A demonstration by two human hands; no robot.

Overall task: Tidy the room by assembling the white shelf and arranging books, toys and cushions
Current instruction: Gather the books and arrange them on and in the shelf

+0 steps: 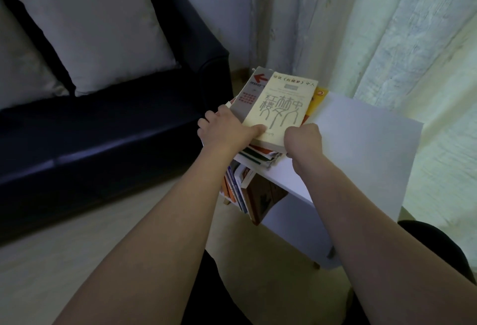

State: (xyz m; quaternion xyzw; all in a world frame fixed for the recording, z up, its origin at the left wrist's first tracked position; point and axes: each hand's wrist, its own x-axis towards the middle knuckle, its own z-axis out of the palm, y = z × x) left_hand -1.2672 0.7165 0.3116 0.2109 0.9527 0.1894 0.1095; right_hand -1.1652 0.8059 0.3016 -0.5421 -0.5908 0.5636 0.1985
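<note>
1. Now the left hand (227,128) holds the left side of the book pile (273,115), thumb on the top book.
2. Right hand (302,140) grips the near edge. Both hands touch the pile; its long side points away.
3. It sits on the white shelf (361,143).
4. Sofa (103,143) with cushion (98,27) stands left, curtain (387,27) behind.

Dim room; curtain (387,40) backlit, edges perhaps slightly warped.
</note>
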